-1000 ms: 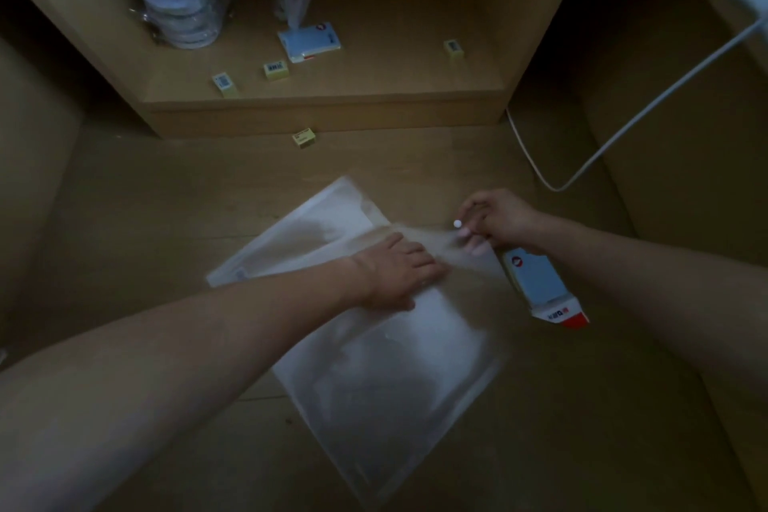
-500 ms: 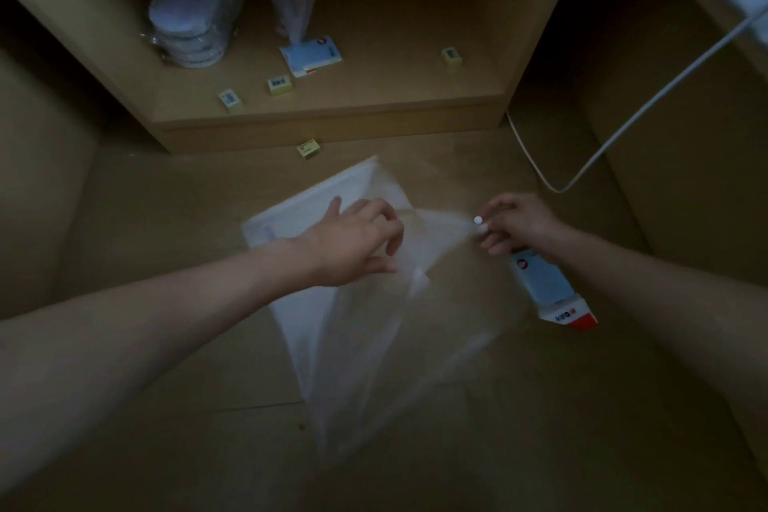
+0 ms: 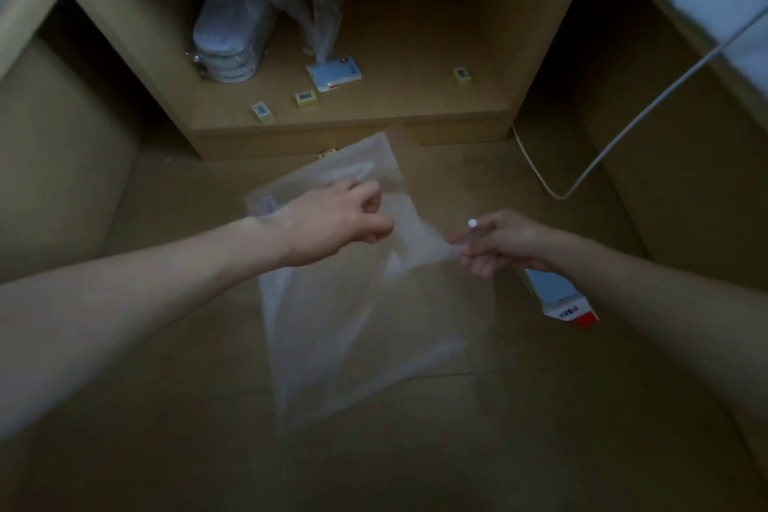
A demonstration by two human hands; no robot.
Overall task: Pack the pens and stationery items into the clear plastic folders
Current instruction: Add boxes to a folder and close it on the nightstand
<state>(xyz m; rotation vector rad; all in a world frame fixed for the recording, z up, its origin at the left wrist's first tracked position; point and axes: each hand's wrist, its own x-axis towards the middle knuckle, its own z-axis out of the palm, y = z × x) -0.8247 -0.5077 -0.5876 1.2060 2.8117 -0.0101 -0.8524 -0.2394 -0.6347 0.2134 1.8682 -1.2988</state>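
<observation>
**A:** ok so what's each grip doing here, hard to see in this light

**B:** left hand (image 3: 336, 227) has its fingers curled, pinching the top edge of the clear folder (image 3: 365, 328) near one corner. right hand (image 3: 505, 243) is also curled in a pinch, on the other side of that same top edge, and there's a small white-tipped thing (image 3: 472, 223) poking up out of its fingers. probably a pen but too blurry to call. The stretch of plastic between the two grips is pulled up off the floor (image 3: 540, 428).

**A:** and the rest of the folder?

**B:** hangs down and toward the camera from both grips, lower edge resting on the floor. A second clear sheet (image 3: 353, 172) lies flat just beyond the left grip, far corner almost at the shelf's front edge (image 3: 353, 133).

**A:** room to move?

**B:** bare floor on the camera side of both grips. Just behind and below the right grip is a blue and white box (image 3: 559, 297) with a red end, touching the floor, partly hidden by the wrist. Beyond the right grip a white cable (image 3: 623, 137) loops on the floor, well apart.

**A:** stationery?

**B:** on the shelf, well beyond both grips: a blue-white pack (image 3: 334, 73), small yellow boxes (image 3: 305, 98), a wrapped stack of round white things (image 3: 226, 50). One more yellow box (image 3: 326, 154) peeks out at the far sheet's edge.
</observation>
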